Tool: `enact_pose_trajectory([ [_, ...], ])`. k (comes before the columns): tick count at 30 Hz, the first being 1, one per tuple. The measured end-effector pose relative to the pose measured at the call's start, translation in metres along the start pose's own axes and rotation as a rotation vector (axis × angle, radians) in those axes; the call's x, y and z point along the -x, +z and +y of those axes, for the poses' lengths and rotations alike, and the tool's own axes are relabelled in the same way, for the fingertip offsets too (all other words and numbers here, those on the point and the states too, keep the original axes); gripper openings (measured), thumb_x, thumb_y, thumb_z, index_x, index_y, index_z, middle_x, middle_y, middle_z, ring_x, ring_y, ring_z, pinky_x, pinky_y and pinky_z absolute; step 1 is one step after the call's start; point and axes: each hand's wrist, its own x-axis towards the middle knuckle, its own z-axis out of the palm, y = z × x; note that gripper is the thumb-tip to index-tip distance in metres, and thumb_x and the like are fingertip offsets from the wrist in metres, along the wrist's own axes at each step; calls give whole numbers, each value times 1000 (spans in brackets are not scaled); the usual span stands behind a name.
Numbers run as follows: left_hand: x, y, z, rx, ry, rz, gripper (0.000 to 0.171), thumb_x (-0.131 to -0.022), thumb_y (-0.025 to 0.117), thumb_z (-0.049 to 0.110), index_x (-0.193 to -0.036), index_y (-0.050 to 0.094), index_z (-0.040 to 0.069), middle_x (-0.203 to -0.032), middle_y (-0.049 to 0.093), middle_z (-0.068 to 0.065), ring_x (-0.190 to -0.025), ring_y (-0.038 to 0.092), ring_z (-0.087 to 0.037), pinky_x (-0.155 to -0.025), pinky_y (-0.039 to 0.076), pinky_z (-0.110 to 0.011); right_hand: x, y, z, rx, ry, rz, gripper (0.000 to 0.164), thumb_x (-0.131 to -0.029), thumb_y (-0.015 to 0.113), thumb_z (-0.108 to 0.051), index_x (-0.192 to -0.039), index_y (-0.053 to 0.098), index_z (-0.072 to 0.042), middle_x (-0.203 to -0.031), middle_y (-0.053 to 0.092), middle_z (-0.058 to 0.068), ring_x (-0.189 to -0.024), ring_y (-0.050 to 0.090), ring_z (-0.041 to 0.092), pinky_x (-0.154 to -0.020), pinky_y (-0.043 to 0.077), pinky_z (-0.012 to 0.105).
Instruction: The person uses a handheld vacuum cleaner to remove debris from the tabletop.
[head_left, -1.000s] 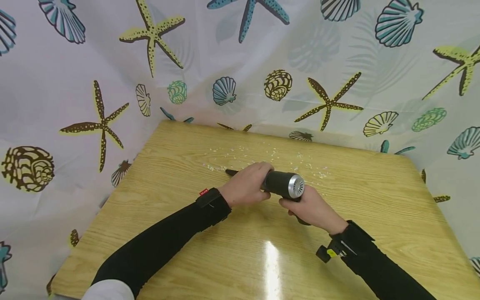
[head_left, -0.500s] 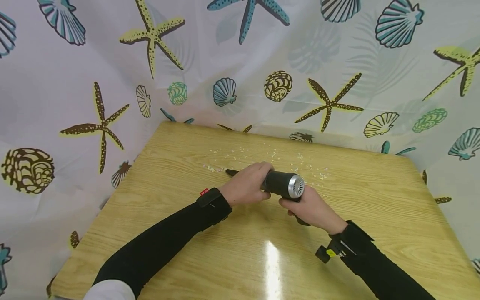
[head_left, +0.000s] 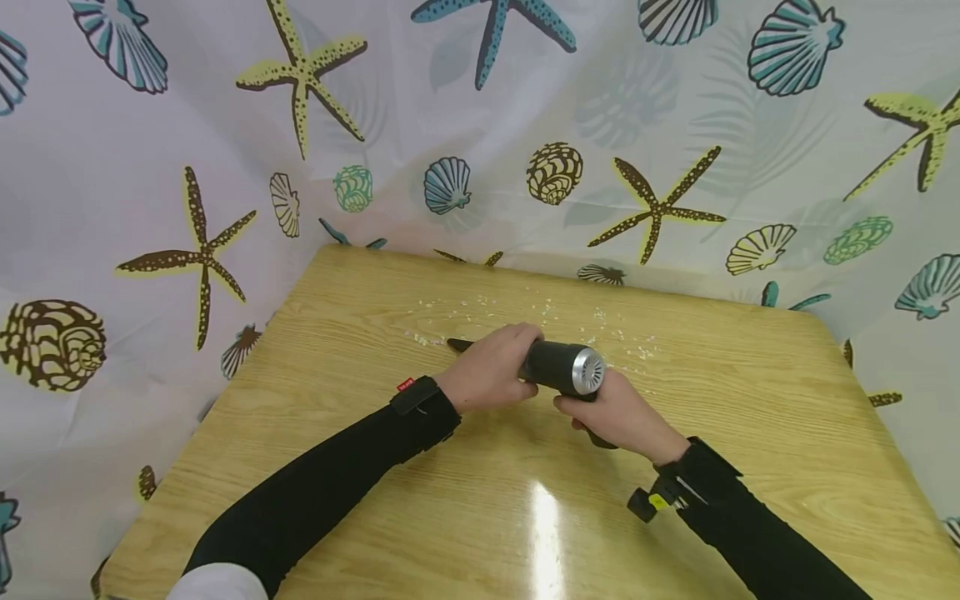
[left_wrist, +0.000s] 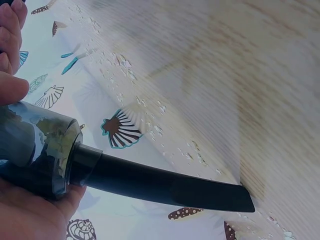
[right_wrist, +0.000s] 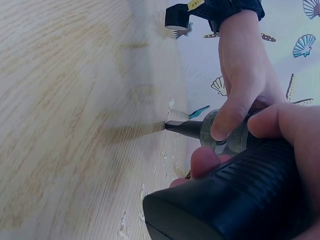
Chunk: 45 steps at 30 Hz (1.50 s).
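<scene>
A black handheld vacuum cleaner point(head_left: 553, 365) with a silver vented end is held over the wooden table by both hands. My left hand point(head_left: 487, 371) grips its front part, the clear dust cup point(left_wrist: 55, 135) that shows bits inside in the left wrist view. My right hand point(head_left: 618, 417) is wrapped round the black handle point(right_wrist: 240, 195). From the cup a long black crevice nozzle point(left_wrist: 165, 182) points left, its slanted tip right at the tabletop. Small pale scraps point(head_left: 426, 338) lie near that tip, with more of them spread behind the vacuum point(right_wrist: 235, 132) towards the back.
The wooden table point(head_left: 750, 400) runs back to a white curtain point(head_left: 510, 108) printed with shells and starfish, which also hangs along both sides. More scattered scraps point(head_left: 637, 348) lie right of the vacuum. A small wrist camera point(head_left: 643, 505) sticks out from the right sleeve.
</scene>
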Motion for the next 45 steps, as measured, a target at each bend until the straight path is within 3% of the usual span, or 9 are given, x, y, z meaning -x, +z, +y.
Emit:
enact_pose_trajectory([
  [13, 8, -6, -2, 1, -1, 17, 50, -69, 77, 18, -111, 50, 10, -101, 53, 2, -85, 46, -10, -74, 46, -31, -7, 4, 0, 3, -23, -13, 58, -87, 66, -16, -138, 41, -4, -86, 64, 25, -67, 62, 36, -59, 51, 40],
  [17, 9, -6, -3, -8, -12, 15, 52, -69, 78, 19, -112, 50, 10, -103, 53, 2, -86, 46, -9, -75, 46, -31, -9, 6, -1, 18, -21, -14, 57, -87, 66, -17, -137, 42, -5, -82, 63, 19, -66, 62, 34, -59, 51, 39],
  [21, 10, -6, -5, -26, -29, 7, 54, -69, 79, 21, -113, 50, 11, -105, 54, 2, -89, 46, -9, -77, 46, -31, -7, 6, -10, 20, -27, -15, 57, -88, 66, -15, -137, 42, -3, -79, 62, 15, -62, 62, 27, -58, 50, 38],
  [26, 11, -6, -6, -27, -42, 5, 55, -69, 79, 21, -114, 49, 11, -106, 54, 1, -90, 47, -9, -79, 47, -32, -3, 6, -25, 6, -41, -23, 56, -88, 64, -9, -137, 40, 2, -82, 62, 18, -60, 60, 21, -57, 50, 38],
  [35, 15, -8, -9, -30, -45, 22, 59, -69, 80, 21, -118, 49, 9, -109, 54, -1, -92, 47, -10, -81, 48, -34, -16, 10, -2, 6, -33, -33, 57, -88, 67, -18, -138, 42, -8, -84, 62, 21, -66, 62, 32, -58, 50, 37],
  [45, 20, -12, -12, -40, -57, 24, 57, -70, 79, 21, -117, 49, 10, -108, 54, 1, -90, 47, -9, -80, 48, -33, -7, 12, -39, 26, -27, -41, 51, -88, 63, -8, -134, 42, 2, -79, 61, 15, -61, 60, 20, -59, 49, 36],
])
